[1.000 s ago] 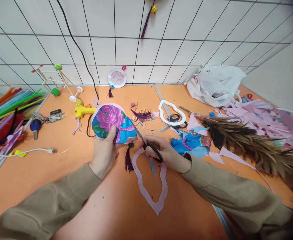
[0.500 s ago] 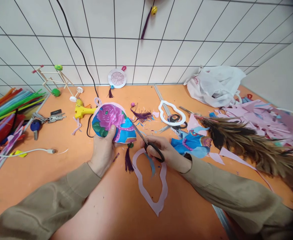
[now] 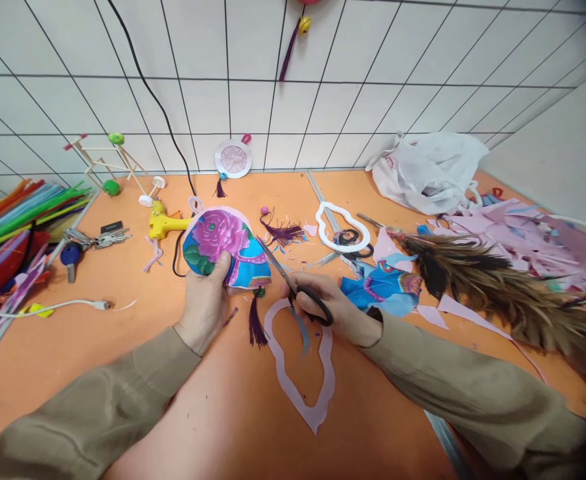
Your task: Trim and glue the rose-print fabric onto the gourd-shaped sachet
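My left hand point(image 3: 207, 303) grips a rounded fabric ornament point(image 3: 225, 243) by its lower edge, thumb on top. The ornament shows a purple-pink flower on blue cloth, with a pink loop at its top left and a dark purple tassel point(image 3: 257, 323) hanging below. In my right hand point(image 3: 330, 303) are black-handled scissors point(image 3: 311, 303), fingers through the handles. Their blades point up and left, close beside the ornament's right edge; I cannot tell whether they touch it. Beneath the scissors lies a pale pink cut-out frame point(image 3: 327, 373) with a thin blue strip inside it.
A yellow glue gun point(image 3: 165, 225) lies behind the ornament. To the right are a white cut-out frame point(image 3: 321, 230), more scissors point(image 3: 349, 237), blue fabric scraps point(image 3: 377, 290), a feather duster point(image 3: 473, 283) and a plastic bag point(image 3: 427, 173). Keys point(image 3: 110, 235) and a white cable point(image 3: 63, 305) lie left.
The scissors have tilted slightly, their tip shifting a little left and up along the ornament's right edge. My left hand keeps its hold on the ornament. The camera view has shifted slightly.
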Motion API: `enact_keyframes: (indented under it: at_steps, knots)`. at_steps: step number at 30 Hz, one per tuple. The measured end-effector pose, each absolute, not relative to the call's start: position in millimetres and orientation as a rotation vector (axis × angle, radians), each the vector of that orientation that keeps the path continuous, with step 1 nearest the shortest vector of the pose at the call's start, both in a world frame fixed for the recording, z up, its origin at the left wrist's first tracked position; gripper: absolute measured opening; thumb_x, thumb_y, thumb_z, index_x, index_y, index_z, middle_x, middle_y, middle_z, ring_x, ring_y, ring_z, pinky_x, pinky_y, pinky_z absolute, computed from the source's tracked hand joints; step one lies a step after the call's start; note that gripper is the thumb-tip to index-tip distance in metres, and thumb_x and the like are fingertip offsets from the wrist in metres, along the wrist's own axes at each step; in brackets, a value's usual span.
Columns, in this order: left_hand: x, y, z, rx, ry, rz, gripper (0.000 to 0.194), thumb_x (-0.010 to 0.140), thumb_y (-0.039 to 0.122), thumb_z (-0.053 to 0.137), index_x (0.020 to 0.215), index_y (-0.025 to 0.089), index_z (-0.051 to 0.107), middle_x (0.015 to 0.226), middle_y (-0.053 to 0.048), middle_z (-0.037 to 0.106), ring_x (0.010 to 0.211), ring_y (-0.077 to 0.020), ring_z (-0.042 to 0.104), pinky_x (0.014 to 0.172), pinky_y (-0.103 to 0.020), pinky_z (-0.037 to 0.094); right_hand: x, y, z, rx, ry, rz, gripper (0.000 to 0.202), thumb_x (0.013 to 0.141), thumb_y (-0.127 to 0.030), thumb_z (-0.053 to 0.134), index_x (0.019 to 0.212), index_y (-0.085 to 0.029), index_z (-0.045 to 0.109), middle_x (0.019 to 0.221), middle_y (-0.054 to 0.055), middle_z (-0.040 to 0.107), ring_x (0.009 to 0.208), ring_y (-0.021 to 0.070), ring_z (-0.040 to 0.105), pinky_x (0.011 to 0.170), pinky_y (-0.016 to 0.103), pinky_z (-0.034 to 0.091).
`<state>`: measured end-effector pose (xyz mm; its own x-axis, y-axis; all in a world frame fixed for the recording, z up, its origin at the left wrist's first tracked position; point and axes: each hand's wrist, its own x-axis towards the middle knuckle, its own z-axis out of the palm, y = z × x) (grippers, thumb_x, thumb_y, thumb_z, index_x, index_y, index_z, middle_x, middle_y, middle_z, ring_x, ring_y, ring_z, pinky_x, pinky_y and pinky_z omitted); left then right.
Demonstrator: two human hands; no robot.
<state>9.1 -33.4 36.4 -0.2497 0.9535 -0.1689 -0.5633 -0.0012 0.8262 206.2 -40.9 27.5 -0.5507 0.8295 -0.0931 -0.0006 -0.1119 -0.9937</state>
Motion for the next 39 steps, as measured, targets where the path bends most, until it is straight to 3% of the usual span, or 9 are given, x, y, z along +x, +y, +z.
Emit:
enact_keyframes:
  at_steps: [4, 10, 15, 18, 22, 25, 27, 33, 39]
  knots:
    - [9, -32, 37, 0.506, 0.975, 1.581, 0.034, 0.065, 0.024, 0.086, 0.093, 0.018, 0.068, 0.084, -0.003, 0.077, 0.062, -0.0169, 0.071, 0.059, -0.029, 0.063, 209, -40, 21, -0.895, -1.546, 1.704, 0.051, 0.081, -0.065, 0.062, 0.090, -0.015, 0.056, 0.060, -0.002, 0.053, 0.051, 0.0101, 0.049, 0.047, 0.022, 0.034]
    - [8, -32, 39, 0.470, 0.962, 1.562, 0.032, 0.066, 0.020, 0.085, 0.093, 0.019, 0.068, 0.083, -0.001, 0.077, 0.064, -0.0172, 0.072, 0.063, -0.030, 0.064, 207, -39, 27, -0.971, -1.592, 1.555, 0.044, 0.084, -0.060, 0.058, 0.092, -0.017, 0.055, 0.061, -0.003, 0.050, 0.052, 0.0118, 0.049, 0.050, 0.025, 0.036]
    - [1, -28, 37, 0.469, 0.904, 1.460, 0.035, 0.072, 0.016, 0.080, 0.104, 0.021, 0.068, 0.088, -0.002, 0.078, 0.074, -0.0194, 0.075, 0.069, -0.030, 0.063, 215, -28, 40, -1.311, -1.932, 0.868, 0.031, 0.081, -0.036, 0.063, 0.105, -0.018, 0.055, 0.061, -0.006, 0.042, 0.053, 0.0114, 0.041, 0.052, 0.025, 0.030]
    - [-3, -27, 37, 0.482, 0.842, 1.381, 0.036, 0.074, 0.016, 0.078, 0.109, 0.020, 0.068, 0.093, -0.005, 0.078, 0.081, -0.0199, 0.075, 0.077, -0.029, 0.062, 225, -22, 46, -1.559, -2.216, 0.550, 0.029, 0.080, -0.025, 0.061, 0.107, -0.017, 0.057, 0.066, -0.002, 0.054, 0.058, 0.0145, 0.048, 0.055, 0.026, 0.029]
    - [-6, -28, 40, 0.474, 0.814, 1.327, 0.030, 0.073, 0.014, 0.079, 0.101, 0.018, 0.071, 0.090, -0.004, 0.078, 0.079, -0.0187, 0.074, 0.073, -0.027, 0.062, 232, -20, 52, -1.708, -2.536, 0.327, 0.027, 0.085, -0.018, 0.055, 0.110, -0.017, 0.064, 0.095, 0.009, 0.066, 0.081, 0.0213, 0.060, 0.061, 0.028, 0.032]
    - [-4, -30, 42, 0.486, 0.818, 1.320, 0.029, 0.068, 0.014, 0.083, 0.094, 0.016, 0.072, 0.086, -0.004, 0.078, 0.074, -0.0175, 0.073, 0.063, -0.023, 0.061, 231, -21, 58, -1.689, -2.704, 0.106, 0.019, 0.085, -0.019, 0.057, 0.098, -0.016, 0.071, 0.100, 0.013, 0.064, 0.091, 0.0252, 0.059, 0.064, 0.030, 0.032]
    - [-3, -31, 44, 0.513, 0.825, 1.324, 0.032, 0.065, 0.015, 0.085, 0.093, 0.017, 0.072, 0.087, -0.004, 0.078, 0.074, -0.0185, 0.073, 0.065, -0.025, 0.062, 229, -21, 61, -1.701, -2.755, 0.034, 0.016, 0.083, -0.018, 0.057, 0.089, -0.015, 0.071, 0.097, 0.014, 0.064, 0.089, 0.0252, 0.058, 0.061, 0.030, 0.029]
    - [2, -33, 43, 0.606, 0.859, 1.286, 0.042, 0.062, 0.019, 0.088, 0.100, 0.020, 0.070, 0.089, -0.005, 0.078, 0.082, -0.0239, 0.074, 0.078, -0.037, 0.063, 242, -15, 65, -1.594, -2.619, 0.572, 0.011, 0.077, -0.013, 0.057, 0.078, -0.018, 0.067, 0.066, 0.003, 0.060, 0.062, 0.0147, 0.050, 0.055, 0.028, 0.025]
    - [5, -37, 36, 0.715, 0.879, 1.236, 0.045, 0.065, 0.026, 0.087, 0.106, 0.018, 0.070, 0.100, -0.010, 0.077, 0.088, -0.0271, 0.074, 0.079, -0.039, 0.062, 233, -16, 56, -1.032, -1.973, 1.360, 0.032, 0.084, -0.028, 0.056, 0.113, -0.017, 0.065, 0.073, 0.000, 0.058, 0.060, 0.0115, 0.050, 0.056, 0.025, 0.039]
